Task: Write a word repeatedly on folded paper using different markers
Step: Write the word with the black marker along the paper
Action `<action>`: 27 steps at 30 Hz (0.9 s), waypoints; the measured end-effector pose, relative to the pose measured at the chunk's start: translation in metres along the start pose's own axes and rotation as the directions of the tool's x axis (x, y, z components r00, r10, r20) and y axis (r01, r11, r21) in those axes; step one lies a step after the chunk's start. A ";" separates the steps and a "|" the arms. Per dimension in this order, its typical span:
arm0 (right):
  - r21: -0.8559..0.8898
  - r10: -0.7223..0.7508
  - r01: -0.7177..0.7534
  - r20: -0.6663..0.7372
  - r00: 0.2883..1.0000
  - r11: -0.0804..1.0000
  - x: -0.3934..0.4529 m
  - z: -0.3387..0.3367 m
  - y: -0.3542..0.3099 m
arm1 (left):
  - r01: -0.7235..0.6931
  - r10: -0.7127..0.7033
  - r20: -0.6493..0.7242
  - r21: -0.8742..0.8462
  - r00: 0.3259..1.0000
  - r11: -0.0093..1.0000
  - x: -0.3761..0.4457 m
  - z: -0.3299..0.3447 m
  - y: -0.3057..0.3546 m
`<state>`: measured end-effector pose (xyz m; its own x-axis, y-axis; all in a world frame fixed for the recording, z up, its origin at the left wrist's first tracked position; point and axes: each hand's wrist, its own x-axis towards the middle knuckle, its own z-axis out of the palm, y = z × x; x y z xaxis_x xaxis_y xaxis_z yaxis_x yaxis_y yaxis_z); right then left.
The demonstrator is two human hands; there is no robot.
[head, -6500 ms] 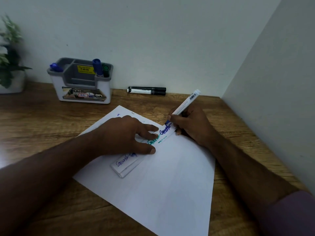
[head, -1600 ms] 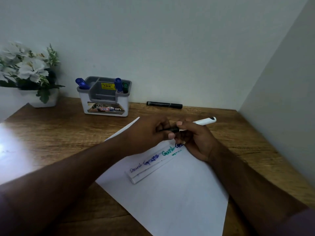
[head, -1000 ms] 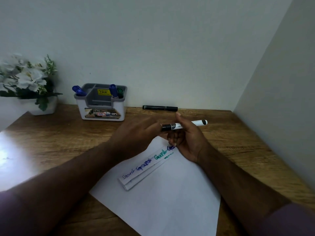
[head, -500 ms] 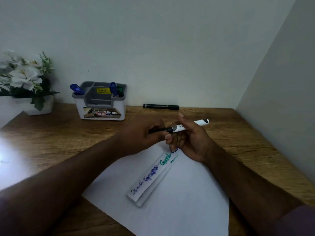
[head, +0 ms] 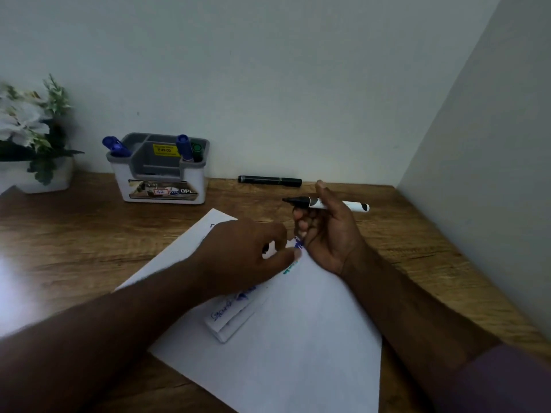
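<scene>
While the right hand [head: 328,234] holds an uncapped marker [head: 325,203] level above the bench [head: 89,234], its fingers [head: 304,217] are curled round the white barrel and the black tip points left. Down below, the left hand [head: 241,257] rests on the folded paper [head: 235,314], its fingers bent around something small and dark that is too blurred to tell. That strip lies on a white sheet [head: 298,338], handwriting showing at its near end. Further back stand a pen holder [head: 161,174] and a black marker [head: 269,180].
</scene>
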<state>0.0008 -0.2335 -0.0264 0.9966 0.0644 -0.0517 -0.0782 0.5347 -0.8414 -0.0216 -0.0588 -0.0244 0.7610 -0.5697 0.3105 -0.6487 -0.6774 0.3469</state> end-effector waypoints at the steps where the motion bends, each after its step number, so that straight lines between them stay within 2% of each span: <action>1: 0.003 -0.009 0.009 -0.005 1.000 1.000 0.001 0.000 0.001 | -0.007 0.004 0.034 0.080 0.999 0.997 0.000 0.004 0.000; 3: -0.005 -0.047 0.047 -0.017 0.999 0.999 0.003 -0.002 -0.002 | -0.017 0.005 0.114 0.106 0.993 0.994 -0.001 0.008 -0.002; 6: -0.045 -0.139 0.139 0.001 0.990 0.989 0.007 -0.013 -0.022 | -0.029 0.016 0.158 0.077 0.987 0.997 0.000 0.009 -0.006; 8: -0.204 -0.160 0.168 0.055 0.986 0.964 0.005 -0.025 -0.035 | -0.031 0.020 0.181 0.056 0.983 0.998 0.001 0.008 -0.008; 10: -0.424 -0.106 0.134 0.088 0.990 0.896 -0.001 -0.039 -0.040 | -0.035 0.028 0.193 0.037 0.981 0.999 0.002 0.007 -0.009; 12: -0.556 -0.052 0.092 0.086 0.995 0.826 -0.005 -0.050 -0.038 | -0.039 0.032 0.194 0.032 0.980 0.999 0.003 0.006 -0.010; 16: -0.653 -0.111 0.135 0.078 0.991 0.745 -0.006 -0.054 -0.035 | -0.041 0.033 0.179 0.041 0.983 0.998 0.003 0.009 -0.012; 19: -0.747 -0.174 0.181 0.089 0.981 0.640 -0.008 -0.052 -0.034 | -0.031 0.025 0.181 0.031 0.983 0.999 0.002 0.009 -0.013; 23: -0.851 -0.183 0.188 0.111 0.977 0.491 -0.011 -0.047 -0.033 | -0.011 0.006 0.180 0.027 0.984 1.000 0.003 0.008 -0.013; 27: -0.869 -0.182 0.194 0.123 0.976 0.456 -0.011 -0.045 -0.032 | -0.002 -0.005 0.184 0.038 0.983 0.999 0.002 0.008 -0.011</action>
<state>-0.0060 -0.2888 -0.0235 0.9832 0.0689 0.1689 0.1812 -0.4759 -0.8607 -0.0130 -0.0564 -0.0345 0.7536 -0.6422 0.1406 -0.6493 -0.6935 0.3122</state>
